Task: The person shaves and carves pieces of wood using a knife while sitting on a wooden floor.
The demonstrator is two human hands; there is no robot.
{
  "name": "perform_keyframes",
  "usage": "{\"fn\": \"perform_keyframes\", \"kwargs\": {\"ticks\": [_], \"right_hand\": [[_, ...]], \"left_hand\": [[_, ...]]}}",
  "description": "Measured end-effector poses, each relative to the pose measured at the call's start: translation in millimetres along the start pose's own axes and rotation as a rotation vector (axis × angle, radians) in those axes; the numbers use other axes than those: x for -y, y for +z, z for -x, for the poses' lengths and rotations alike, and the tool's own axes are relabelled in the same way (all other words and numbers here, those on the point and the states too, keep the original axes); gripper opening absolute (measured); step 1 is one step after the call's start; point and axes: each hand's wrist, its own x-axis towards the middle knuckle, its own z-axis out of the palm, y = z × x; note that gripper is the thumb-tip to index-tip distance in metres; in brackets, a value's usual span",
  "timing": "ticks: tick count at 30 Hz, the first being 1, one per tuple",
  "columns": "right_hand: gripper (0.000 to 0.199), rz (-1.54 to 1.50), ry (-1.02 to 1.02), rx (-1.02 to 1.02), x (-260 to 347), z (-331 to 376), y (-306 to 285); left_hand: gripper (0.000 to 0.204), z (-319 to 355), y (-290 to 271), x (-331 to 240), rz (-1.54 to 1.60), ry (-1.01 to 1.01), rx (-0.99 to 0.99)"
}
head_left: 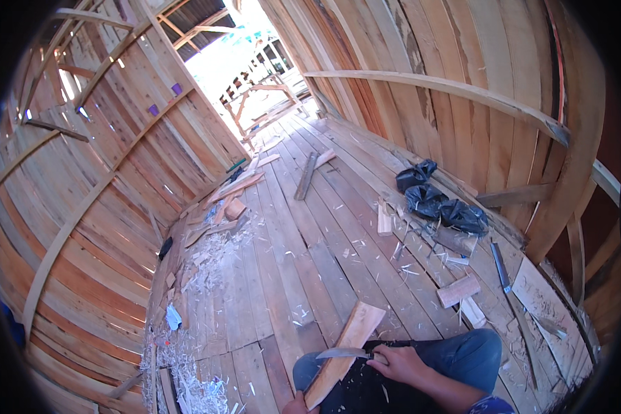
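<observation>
Knife [343,353] clamped in our right hand [398,363], we are gripping the wooden plank [343,352] (lower centre) with our left hand [298,405].

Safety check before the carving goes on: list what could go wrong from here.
1. The knife in the right hand lies across the board, above the left hand at its lower end; a slip could likely cut it.
2. The board rests over the knee, so a deflected blade might reach it.
3. Shavings litter the floor; footing could slip.

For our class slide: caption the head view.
Right hand holds a knife against a wooden board steadied by the left hand.
</observation>
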Motion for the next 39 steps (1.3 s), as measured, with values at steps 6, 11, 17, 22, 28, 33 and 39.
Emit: {"fn": "perform_keyframes", "kwargs": {"ticks": [6,11,17,22,28,33,39], "right_hand": [[0.043,0.151,0.253,-0.080,-61.9,-15.6,-11.7],[0.042,-0.037,0.586,-0.367,-118.7,-29.4,-54.0],[0.038,-0.165,0.475,-0.312,-99.6,-27.0,-35.3],[0.037,-0.049,0.437,-0.146,-91.2,-33.2,-22.9],[0.030,-0.200,0.353,-0.290,-92.5,-23.0,-28.1],[0.028,-0.168,0.360,-0.337,-85.9,-21.6,-33.8],[0.033,-0.109,-0.022,-0.154,-33.3,-5.9,-15.2]], "left_hand": [[0.047,-2.6,20.1,23.9,-0.030,0.029,-0.076],[0.052,2.0,33.5,35.2,-0.003,-0.052,-0.050],[0.033,-4.0,29.5,43.0,-0.056,0.120,-0.142],[0.036,-5.2,13.1,28.1,-0.026,-0.054,0.026],[0.037,1.8,5.6,1.3,-0.075,-0.092,-0.007],[0.045,4.1,13.6,-3.7,-0.093,-0.130,-0.072],[0.052,2.5,11.4,-1.7,-0.051,-0.125,-0.083]]}}
